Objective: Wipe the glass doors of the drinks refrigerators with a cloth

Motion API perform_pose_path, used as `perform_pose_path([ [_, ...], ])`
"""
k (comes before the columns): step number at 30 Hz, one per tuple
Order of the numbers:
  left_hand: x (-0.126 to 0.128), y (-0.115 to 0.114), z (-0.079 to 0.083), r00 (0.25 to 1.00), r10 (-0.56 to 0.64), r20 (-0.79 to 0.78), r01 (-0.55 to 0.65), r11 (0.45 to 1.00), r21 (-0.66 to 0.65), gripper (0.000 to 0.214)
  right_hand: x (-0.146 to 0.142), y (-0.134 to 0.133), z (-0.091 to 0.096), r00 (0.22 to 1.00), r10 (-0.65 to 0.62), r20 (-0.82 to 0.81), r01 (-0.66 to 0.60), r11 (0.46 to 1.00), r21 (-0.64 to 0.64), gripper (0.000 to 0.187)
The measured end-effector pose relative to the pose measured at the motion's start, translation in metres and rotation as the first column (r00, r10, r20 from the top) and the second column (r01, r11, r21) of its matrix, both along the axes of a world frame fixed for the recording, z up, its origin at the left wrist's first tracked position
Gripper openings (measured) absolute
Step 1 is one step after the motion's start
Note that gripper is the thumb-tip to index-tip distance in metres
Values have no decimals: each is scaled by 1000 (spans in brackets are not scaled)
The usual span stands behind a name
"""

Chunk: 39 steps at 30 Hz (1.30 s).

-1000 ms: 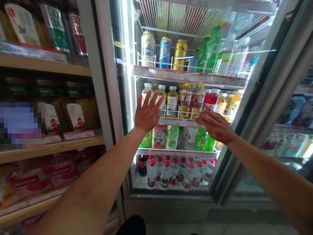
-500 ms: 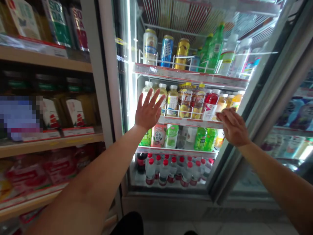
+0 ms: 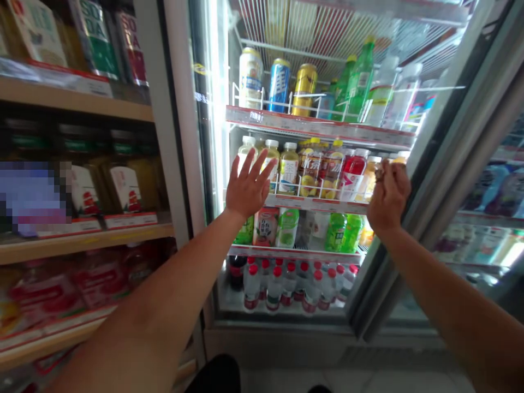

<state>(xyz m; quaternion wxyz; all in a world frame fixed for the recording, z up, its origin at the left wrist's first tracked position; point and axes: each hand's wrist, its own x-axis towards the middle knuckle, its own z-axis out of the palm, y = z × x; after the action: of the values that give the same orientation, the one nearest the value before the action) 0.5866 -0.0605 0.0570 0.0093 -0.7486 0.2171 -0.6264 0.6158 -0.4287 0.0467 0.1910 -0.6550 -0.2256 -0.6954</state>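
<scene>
My left hand (image 3: 249,184) is held up flat with its fingers spread, in front of the glass door (image 3: 323,327) of a lit drinks cooler. It looks pressed to the glass, over the white-capped bottles of the middle shelf. Farther right, my right hand (image 3: 388,196) is closed, with its fingers curled near the door's right side. A small brownish bit shows at its fingertips, too blurred to name. Behind that hand are orange drink bottles (image 3: 370,174), partly hidden. A red drink bottle (image 3: 354,174) stands just left of it.
Cans (image 3: 279,84) and green bottles (image 3: 362,79) fill the upper cooler shelf. Red-capped water bottles (image 3: 275,288) stand at the bottom. To the left rises a wooden shelf (image 3: 77,103) of bottled drinks; another cooler door (image 3: 487,218) is at right.
My right hand has moved upward along the glass and turned more upright, its fingers now curled. My left hand has stayed in place.
</scene>
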Motion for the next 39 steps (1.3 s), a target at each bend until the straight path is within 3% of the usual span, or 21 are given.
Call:
perform_pose_path([
  [2,1,0,0,1000,6,6,-6,1000,4,67,2,12,5,995,-51,83,44,995,88,50],
  [3,1,1,0,1000,11,15,-11,1000,8,67,1,21,0,993,-62,103,60,998,27,51],
  [4,1,1,-1,1000,17,25,-17,1000,12,68,-2,29,-8,994,-51,93,63,990,-124,54],
  [5,1,1,-1,999,22,31,-22,1000,16,67,-6,38,-18,996,-33,81,57,947,-316,58],
  [7,1,1,-1,999,26,29,-26,999,19,66,-14,50,-33,999,-13,52,44,750,-659,64],
  [8,1,1,-1,1000,24,19,-25,1000,17,66,-16,54,-34,999,-9,45,39,669,-742,65],
  [9,0,1,-1,1000,21,7,-21,1000,14,65,-17,57,-31,999,-8,43,38,641,-766,65],
  [10,0,1,-1,1000,15,-5,-15,1000,10,65,-17,58,-24,999,-4,49,39,676,-736,65],
  [13,0,1,-1,1000,0,-21,0,1000,2,64,-11,64,4,996,4,91,38,889,-456,62],
  [15,0,1,-1,1000,10,-11,-9,1000,6,62,-8,72,7,994,-2,109,35,954,-296,61],
  [16,0,1,-1,1000,19,0,-19,1000,9,61,-8,78,2,995,-3,102,32,959,-281,61],
  [18,0,0,-1,999,37,11,-37,999,17,60,-10,88,-17,999,7,48,12,917,-398,65],
  [20,0,0,-1,999,42,-2,-42,999,16,60,-15,95,-35,1000,14,-25,-26,811,-585,69],
  [22,-1,0,0,999,29,-26,-28,1000,10,60,-19,99,-40,998,21,-63,-59,723,-689,71],
  [24,-1,0,0,999,19,-29,-19,1000,6,59,-20,101,-29,998,41,-53,-66,753,-655,72],
  [27,-2,0,-1,999,37,-3,-37,999,13,58,-18,107,-12,998,59,-11,-57,888,-455,69],
  [29,-2,0,-1,999,50,0,-50,999,14,58,-17,114,-14,998,56,-11,-56,912,-406,68],
  [31,-2,0,0,999,44,-22,-44,999,7,59,-18,122,-25,996,72,-45,-85,832,-549,68],
  [34,-3,0,0,998,27,-60,-28,1000,-7,59,-19,133,-32,992,84,-96,-128,613,-780,64],
  [35,-3,0,0,998,25,-66,-25,1000,-9,58,-19,136,-28,992,82,-96,-126,606,-786,63],
  [39,-2,-1,0,998,46,-40,-46,999,-3,56,-18,145,-9,995,64,-73,-92,850,-519,62],
])
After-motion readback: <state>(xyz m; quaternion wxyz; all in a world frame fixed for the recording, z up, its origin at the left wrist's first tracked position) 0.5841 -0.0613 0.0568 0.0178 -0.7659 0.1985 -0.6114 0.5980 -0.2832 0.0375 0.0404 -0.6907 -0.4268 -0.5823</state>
